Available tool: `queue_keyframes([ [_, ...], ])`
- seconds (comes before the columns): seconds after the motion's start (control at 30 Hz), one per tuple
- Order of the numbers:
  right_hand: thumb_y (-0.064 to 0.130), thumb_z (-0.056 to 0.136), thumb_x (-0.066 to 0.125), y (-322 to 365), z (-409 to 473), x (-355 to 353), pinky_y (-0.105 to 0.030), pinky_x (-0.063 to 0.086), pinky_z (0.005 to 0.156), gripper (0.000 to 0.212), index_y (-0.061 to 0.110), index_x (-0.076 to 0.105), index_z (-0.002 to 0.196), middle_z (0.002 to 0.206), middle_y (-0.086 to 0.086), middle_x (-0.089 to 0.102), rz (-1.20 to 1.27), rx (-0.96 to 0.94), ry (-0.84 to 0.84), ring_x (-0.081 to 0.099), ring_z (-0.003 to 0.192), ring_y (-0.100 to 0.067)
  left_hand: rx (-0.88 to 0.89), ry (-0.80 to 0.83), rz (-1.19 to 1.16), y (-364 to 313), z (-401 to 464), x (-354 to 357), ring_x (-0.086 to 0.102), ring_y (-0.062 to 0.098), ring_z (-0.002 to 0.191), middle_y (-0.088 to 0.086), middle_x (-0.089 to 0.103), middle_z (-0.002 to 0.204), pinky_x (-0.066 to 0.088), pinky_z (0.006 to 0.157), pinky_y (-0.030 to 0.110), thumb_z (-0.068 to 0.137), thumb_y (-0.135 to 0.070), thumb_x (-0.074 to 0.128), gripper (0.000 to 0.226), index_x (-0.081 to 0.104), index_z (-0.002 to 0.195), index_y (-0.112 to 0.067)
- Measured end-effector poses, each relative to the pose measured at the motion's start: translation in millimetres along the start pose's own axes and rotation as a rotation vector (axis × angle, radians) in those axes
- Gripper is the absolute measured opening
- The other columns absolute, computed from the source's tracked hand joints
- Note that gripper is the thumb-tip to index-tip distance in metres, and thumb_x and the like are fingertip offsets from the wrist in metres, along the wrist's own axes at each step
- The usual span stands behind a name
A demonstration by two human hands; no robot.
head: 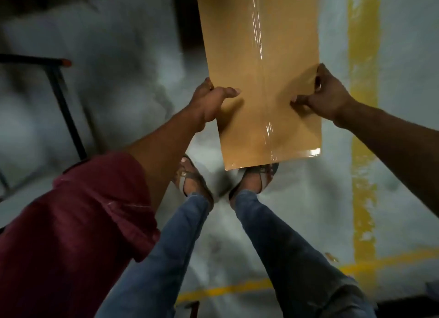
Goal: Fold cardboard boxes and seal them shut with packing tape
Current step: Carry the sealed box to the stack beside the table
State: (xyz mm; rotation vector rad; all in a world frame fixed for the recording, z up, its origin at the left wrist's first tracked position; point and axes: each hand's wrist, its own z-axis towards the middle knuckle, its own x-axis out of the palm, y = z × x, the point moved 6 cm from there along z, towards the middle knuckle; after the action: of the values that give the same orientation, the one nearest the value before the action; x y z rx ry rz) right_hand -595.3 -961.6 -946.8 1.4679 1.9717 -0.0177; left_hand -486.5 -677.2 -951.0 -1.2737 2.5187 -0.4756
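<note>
Nearest you, at six o'clock, your jeans and sandalled feet stand on a grey floor with a yellow painted line at three o'clock. Above your feet you hold a taped cardboard box, long axis running from six toward twelve o'clock: your left hand grips its nine o'clock edge, thumb over the top face, and your right hand curls on the three o'clock edge. Clear packing tape runs lengthwise; a dark metal frame stands at nine o'clock, open floor beyond.
</note>
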Motion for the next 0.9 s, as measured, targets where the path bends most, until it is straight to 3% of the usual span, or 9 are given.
queue_keyframes([
  [0.13, 0.033, 0.082, 0.085, -16.1, 27.9, 12.7, -0.038, 0.046, 0.109, 0.098, 0.028, 0.026, 0.160, 0.146, -0.004, 0.050, 0.003, 0.004, 0.009, 0.054, 0.127, -0.026, 0.041, 0.002, 0.046, 10.1, 31.3, 15.6, 0.061, 0.016, 0.117, -0.010, 0.065, 0.128, 0.052, 0.100, 0.041, 0.080, -0.037, 0.084, 0.064, 0.053, 0.136, -0.029],
  [0.3, 0.023, 0.087, 0.079, -10.6, -0.7, 20.4, -0.033, 0.041, 0.107, 0.089, 0.017, 0.029, 0.160, 0.148, -0.009, 0.047, -0.055, -0.036, -0.019, 0.052, 0.132, -0.032, -0.040, -0.047, 0.071, 17.9, 5.5, 11.3, 0.058, 0.021, 0.115, -0.004, 0.055, 0.132, 0.055, 0.098, 0.041, 0.093, -0.034, 0.077, 0.078, 0.036, 0.158, -0.024],
  [0.43, 0.024, 0.091, 0.076, 34.4, -72.5, 15.9, -0.034, 0.043, 0.107, 0.066, 0.019, 0.048, 0.151, 0.147, -0.008, 0.057, -0.031, -0.079, 0.042, 0.058, 0.129, -0.031, -0.082, -0.054, 0.038, 2.1, -61.6, -1.6, 0.067, 0.023, 0.090, 0.013, 0.073, 0.116, 0.052, 0.076, 0.037, 0.094, -0.032, 0.076, 0.029, 0.069, 0.119, -0.020],
  [0.5, 0.025, 0.091, 0.077, 72.5, -115.6, 2.4, -0.037, 0.050, 0.103, 0.053, 0.022, 0.059, 0.141, 0.136, -0.005, 0.064, 0.011, -0.152, 0.073, 0.065, 0.117, -0.028, -0.056, -0.062, -0.003, -27.7, -114.9, -14.0, 0.067, 0.022, 0.083, 0.009, 0.074, 0.106, 0.049, 0.073, 0.035, 0.097, -0.027, 0.072, 0.004, 0.072, 0.101, -0.025],
  [0.53, 0.025, 0.091, 0.077, 94.8, -138.8, -8.1, -0.039, 0.052, 0.102, 0.047, 0.023, 0.063, 0.135, 0.131, -0.003, 0.068, 0.033, -0.194, 0.079, 0.067, 0.113, -0.026, -0.033, -0.072, -0.017, -46.7, -145.8, -21.8, 0.067, 0.021, 0.081, 0.006, 0.073, 0.103, 0.048, 0.071, 0.034, 0.098, -0.024, 0.070, 0.003, 0.071, 0.096, -0.027],
  [0.67, 0.022, 0.091, 0.076, 189.1, -233.1, -57.9, -0.039, 0.055, 0.099, 0.032, 0.027, 0.070, 0.121, 0.113, 0.006, 0.074, 0.067, -0.349, 0.073, 0.070, 0.102, -0.013, 0.106, -0.133, -0.099, -123.7, -276.8, -65.6, 0.069, 0.016, 0.077, 0.005, 0.074, 0.102, 0.048, 0.067, 0.030, 0.098, -0.022, 0.069, 0.009, 0.072, 0.106, -0.023],
  [0.77, 0.014, 0.090, 0.076, 270.6, -301.3, -99.6, -0.031, 0.056, 0.094, 0.031, 0.031, 0.071, 0.114, 0.107, 0.014, 0.075, 0.027, -0.504, 0.042, 0.069, 0.096, 0.005, 0.283, -0.153, -0.149, -186.6, -374.4, -115.4, 0.071, 0.010, 0.074, 0.002, 0.074, 0.098, 0.048, 0.059, 0.026, 0.099, -0.022, 0.071, 0.012, 0.072, 0.110, -0.020],
  [0.9, 0.016, 0.092, 0.073, 391.7, -382.4, -145.7, -0.008, 0.049, 0.083, 0.027, 0.033, 0.069, 0.112, 0.102, 0.020, 0.070, -0.065, -0.719, 0.022, 0.066, 0.093, 0.009, 0.505, -0.301, -0.207, -255.8, -498.7, -213.3, 0.065, 0.014, 0.071, 0.000, 0.070, 0.084, 0.044, 0.054, 0.019, 0.099, -0.020, 0.071, 0.012, 0.070, 0.110, -0.016],
])
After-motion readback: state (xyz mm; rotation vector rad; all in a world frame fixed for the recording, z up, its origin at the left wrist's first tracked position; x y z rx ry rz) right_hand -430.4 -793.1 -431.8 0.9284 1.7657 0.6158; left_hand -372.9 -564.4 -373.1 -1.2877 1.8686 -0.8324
